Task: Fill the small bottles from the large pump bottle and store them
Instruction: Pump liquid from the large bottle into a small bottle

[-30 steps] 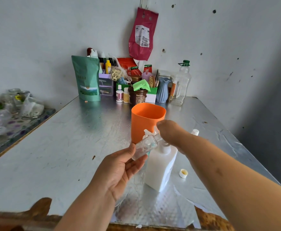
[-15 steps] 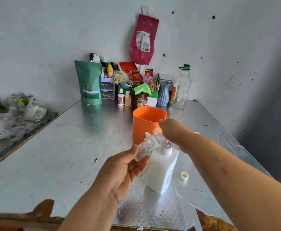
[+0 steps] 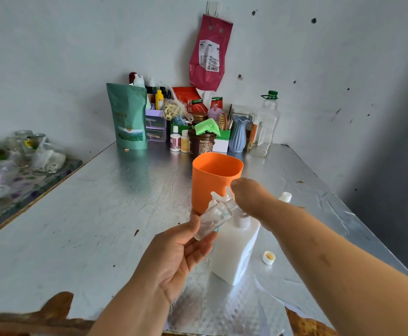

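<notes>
Unchanged since half a second ago: my left hand still pinches the tilted small bottle, mouth at the spout of the pump bottle just beside it. My right hand covers the pump; I cannot tell its grip.

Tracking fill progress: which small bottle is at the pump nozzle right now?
The clear one held by the left hand, tilted against the pump bottle's spout; the two capped ones stand far back.
</notes>
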### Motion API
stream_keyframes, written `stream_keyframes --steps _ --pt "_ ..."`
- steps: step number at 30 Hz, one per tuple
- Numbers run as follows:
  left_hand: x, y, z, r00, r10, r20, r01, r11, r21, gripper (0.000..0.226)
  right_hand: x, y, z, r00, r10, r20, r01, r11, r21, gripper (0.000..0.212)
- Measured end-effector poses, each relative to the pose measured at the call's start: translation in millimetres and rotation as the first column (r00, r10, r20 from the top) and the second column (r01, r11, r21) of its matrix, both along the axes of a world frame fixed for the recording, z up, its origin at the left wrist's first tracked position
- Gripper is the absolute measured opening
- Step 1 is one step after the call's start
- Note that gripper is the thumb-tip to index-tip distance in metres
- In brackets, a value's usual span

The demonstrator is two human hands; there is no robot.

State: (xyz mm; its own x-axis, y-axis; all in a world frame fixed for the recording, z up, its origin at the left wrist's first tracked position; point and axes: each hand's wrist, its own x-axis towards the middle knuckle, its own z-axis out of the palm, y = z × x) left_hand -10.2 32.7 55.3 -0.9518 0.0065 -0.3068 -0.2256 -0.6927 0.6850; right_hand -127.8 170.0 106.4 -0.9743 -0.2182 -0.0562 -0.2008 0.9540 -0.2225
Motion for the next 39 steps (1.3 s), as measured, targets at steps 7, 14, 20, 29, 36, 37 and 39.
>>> stream_keyframes --steps 7,14,20,29,36,37,39 --pt "4 -1 6 1.000 -0.007 -0.029 0.006 1.000 -0.013 0.031 3 -2 14 0.997 -0.024 -0.078 0.024 1.000 0.001 0.024" --pt "4 0 10 0.999 0.000 -0.032 -0.001 1.000 -0.017 0.031 5 -2 15 0.999 -0.006 -0.048 0.006 1.000 0.003 0.014" --pt "0 0 7 1.000 0.000 -0.027 0.000 1.000 -0.011 0.031 7 -1 16 1.000 0.001 -0.003 -0.001 0.999 -0.040 0.021" --pt "0 0 4 1.000 0.010 0.008 -0.010 1.000 -0.001 0.032 3 -1 2 1.000 -0.014 0.009 0.014 0.998 -0.056 0.012" --pt "3 0 13 1.000 0.007 -0.020 -0.008 1.000 -0.013 0.034 6 -2 19 0.997 -0.069 -0.043 0.065 0.994 -0.093 0.020" --pt "3 0 13 1.000 0.006 -0.020 -0.006 1.000 -0.014 0.035 6 -2 19 0.997 -0.073 -0.040 0.069 0.993 -0.092 0.020" --pt "3 0 13 1.000 0.005 -0.016 -0.006 1.000 -0.015 0.035 5 -1 17 0.998 -0.043 -0.053 0.041 0.998 -0.038 0.029"
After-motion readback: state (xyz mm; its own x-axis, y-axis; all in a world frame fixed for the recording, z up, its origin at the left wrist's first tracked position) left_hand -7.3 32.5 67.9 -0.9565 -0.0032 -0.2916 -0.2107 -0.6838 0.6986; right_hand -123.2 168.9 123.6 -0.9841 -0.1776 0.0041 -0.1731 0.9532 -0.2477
